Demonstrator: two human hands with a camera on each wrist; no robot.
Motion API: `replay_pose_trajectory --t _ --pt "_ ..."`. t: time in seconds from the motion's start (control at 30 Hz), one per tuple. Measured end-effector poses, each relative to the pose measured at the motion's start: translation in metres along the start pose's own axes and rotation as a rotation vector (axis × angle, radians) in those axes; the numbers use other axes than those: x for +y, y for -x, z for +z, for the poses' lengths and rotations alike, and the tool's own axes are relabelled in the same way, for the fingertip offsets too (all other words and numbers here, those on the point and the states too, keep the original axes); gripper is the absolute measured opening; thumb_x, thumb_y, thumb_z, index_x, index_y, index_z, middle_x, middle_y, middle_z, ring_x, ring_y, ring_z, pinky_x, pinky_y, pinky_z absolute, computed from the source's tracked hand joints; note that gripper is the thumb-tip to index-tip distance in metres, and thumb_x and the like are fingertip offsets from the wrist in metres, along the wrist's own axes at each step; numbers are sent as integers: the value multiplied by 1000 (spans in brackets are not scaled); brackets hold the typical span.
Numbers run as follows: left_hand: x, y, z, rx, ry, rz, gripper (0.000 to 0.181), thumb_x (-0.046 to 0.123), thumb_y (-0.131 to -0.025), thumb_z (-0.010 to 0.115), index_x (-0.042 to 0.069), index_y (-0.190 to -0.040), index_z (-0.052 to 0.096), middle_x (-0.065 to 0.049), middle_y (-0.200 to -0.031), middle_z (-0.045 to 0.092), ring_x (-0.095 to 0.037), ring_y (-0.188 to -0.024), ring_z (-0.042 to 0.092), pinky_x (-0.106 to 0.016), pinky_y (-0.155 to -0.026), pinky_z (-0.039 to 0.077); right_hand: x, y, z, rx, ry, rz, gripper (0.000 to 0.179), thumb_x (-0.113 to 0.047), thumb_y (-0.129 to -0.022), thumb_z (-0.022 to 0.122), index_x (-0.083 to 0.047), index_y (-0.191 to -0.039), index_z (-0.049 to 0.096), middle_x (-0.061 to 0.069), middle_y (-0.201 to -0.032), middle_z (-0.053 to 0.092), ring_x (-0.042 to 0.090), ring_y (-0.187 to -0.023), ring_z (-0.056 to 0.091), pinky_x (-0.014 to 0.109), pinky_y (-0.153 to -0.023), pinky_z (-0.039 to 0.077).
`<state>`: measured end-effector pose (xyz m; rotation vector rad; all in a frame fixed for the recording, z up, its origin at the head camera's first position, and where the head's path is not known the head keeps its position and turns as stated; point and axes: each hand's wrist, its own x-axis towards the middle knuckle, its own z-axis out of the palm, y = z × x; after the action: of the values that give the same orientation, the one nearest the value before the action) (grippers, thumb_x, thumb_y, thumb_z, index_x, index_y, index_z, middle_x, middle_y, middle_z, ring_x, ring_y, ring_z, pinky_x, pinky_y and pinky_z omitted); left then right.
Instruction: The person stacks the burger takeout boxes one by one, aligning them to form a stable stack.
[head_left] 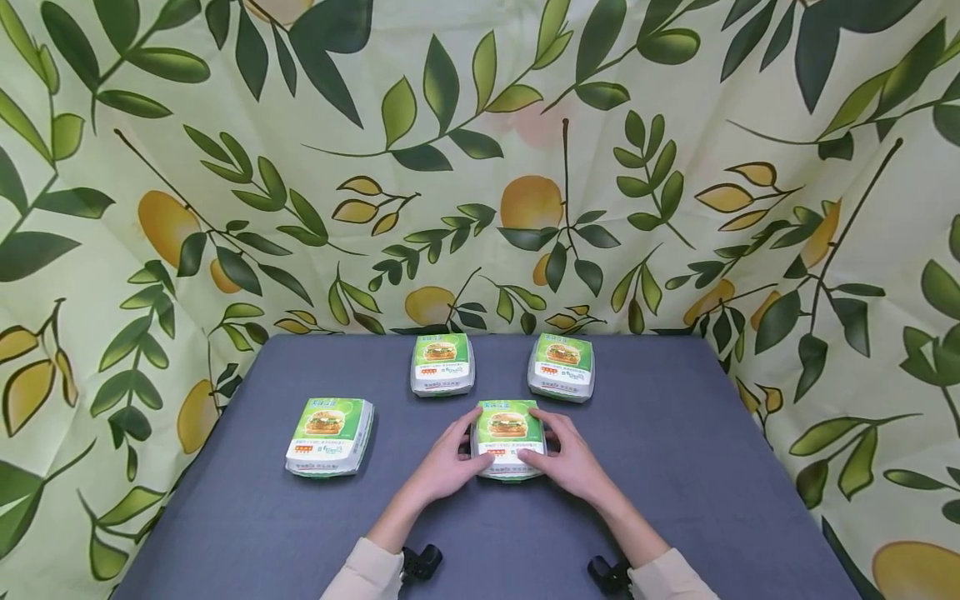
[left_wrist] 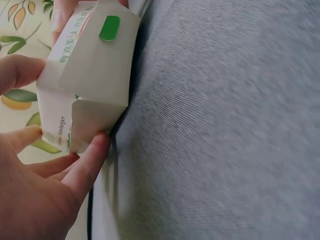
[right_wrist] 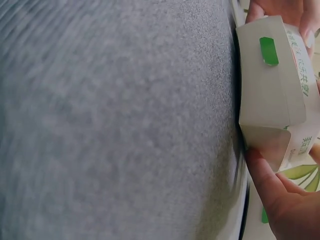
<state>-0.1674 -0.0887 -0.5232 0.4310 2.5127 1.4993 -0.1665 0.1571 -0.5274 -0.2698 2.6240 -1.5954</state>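
Note:
A green and white paper burger box (head_left: 510,427) with a burger picture on its lid sits on the table between both hands, its lid down. My left hand (head_left: 447,458) grips its left side, thumb on the lid's near part and fingers along the side. On the right side my right hand (head_left: 576,460) holds it the same way. In the left wrist view the box's front wall (left_wrist: 100,65) shows a green tab (left_wrist: 110,28) through a slot. Fingertips touch the low side corner. The right wrist view shows the front wall (right_wrist: 267,85) too, with fingers at its lower corner.
Two similar burger boxes stand at the back, one left of centre (head_left: 442,365) and one right of centre (head_left: 561,367). Another box (head_left: 330,437) lies to the left. A dark grey cloth covers the table (head_left: 675,467). Leaf-patterned fabric (head_left: 465,167) hangs behind and at the sides.

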Motion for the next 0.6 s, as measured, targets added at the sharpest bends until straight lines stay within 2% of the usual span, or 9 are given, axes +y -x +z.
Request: replay_pose_trajectory --t 0.27,0.47,0.6 --pt "-5 3 -7 1 39 11 77 33 -95 72 16 -160 33 -20 -151 40 -40 -132 49 -45 -96 53 -3 -4 5 -39 -43 0 72 -31 -86 83 -15 -149 52 15 -140 47 31 -122 54 40 -95 53" --pt "-4 2 -6 -11 56 4 92 39 -87 80 19 -162 29 -18 -149 41 -35 -129 52 -38 -91 54 -5 -4 4 -48 -75 -1 72 -27 -87 83 -13 -149 51 17 -142 46 33 -123 53 40 -95 54" --pt "-4 2 -6 -5 42 3 98 40 -83 84 17 -161 29 -21 -150 44 -35 -127 53 -38 -88 55 -4 -4 5 -56 -65 1 72 -28 -87 83 -13 -150 50 17 -143 45 33 -123 52 42 -97 53"
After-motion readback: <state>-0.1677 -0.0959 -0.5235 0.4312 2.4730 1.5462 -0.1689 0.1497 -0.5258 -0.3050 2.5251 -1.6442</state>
